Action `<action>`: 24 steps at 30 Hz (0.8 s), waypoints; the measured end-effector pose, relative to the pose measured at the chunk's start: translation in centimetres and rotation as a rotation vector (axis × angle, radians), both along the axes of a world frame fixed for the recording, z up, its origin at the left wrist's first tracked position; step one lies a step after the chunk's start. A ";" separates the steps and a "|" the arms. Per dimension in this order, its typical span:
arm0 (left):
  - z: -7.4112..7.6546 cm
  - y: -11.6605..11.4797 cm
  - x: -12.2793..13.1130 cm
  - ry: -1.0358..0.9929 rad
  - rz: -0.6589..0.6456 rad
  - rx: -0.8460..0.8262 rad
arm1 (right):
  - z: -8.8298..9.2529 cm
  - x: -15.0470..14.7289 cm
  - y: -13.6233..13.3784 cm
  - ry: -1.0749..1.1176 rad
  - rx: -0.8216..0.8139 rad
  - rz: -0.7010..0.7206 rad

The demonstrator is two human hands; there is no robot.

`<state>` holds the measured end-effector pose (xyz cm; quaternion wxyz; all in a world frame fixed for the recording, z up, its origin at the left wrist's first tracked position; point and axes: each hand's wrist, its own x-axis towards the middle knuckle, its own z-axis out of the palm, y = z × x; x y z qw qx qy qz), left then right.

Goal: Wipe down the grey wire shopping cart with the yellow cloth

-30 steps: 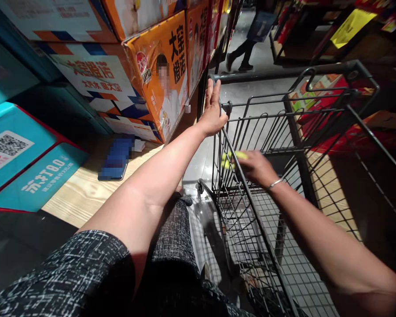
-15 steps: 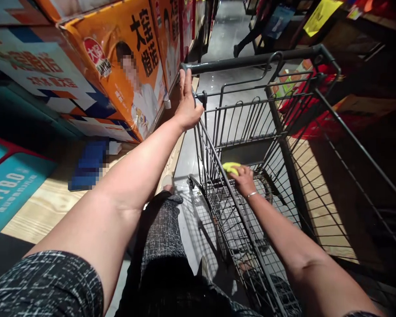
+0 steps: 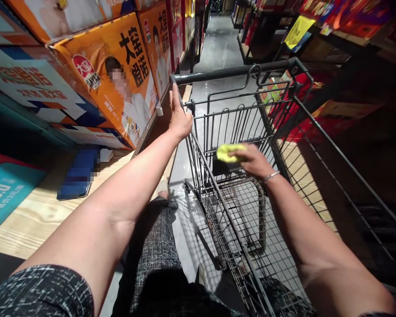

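Two bare hands are being used on a black wire shopping cart [image 3: 277,246], which is filling the middle and lower right of the frame. Big orange boxes [image 3: 119,83] are being kept stacked at the upper left. The cart's near left corner, just under its dark handle bar [image 3: 231,71], is being gripped by the left hand [image 3: 180,116], with the fingers curled around the wire. A small yellow cloth [image 3: 228,152] is being pressed onto the dark flap inside the cart by the right hand [image 3: 254,162], fingers closed on it. The cloth is being held at the fingertips, sticking out leftward, its long side running left to right. It is much nearer the right hand.
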<state>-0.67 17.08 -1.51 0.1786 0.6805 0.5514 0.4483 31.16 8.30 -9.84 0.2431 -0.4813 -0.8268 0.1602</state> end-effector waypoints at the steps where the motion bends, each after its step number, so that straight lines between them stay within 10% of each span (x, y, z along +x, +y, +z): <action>1: 0.1 -0.3 0.2 -0.022 0.010 -0.020 | 1.8 0.1 1.4 0.035 0.156 -0.057; 5: 0.6 -1.4 0.7 -0.114 -0.005 -0.091 | 2.9 0.0 5.5 0.053 0.411 -0.266; 11: 0.8 -1.5 0.7 -0.177 -0.010 -0.103 | -9.5 1.4 -0.1 -0.093 0.167 -0.378; 14: 0.8 -1.3 0.6 -0.224 -0.026 -0.110 | -12.2 4.1 -3.0 -0.140 0.034 -0.377; 24: 0.4 -1.5 0.6 -0.214 -0.075 -0.110 | 2.2 6.9 9.6 0.042 0.405 -0.576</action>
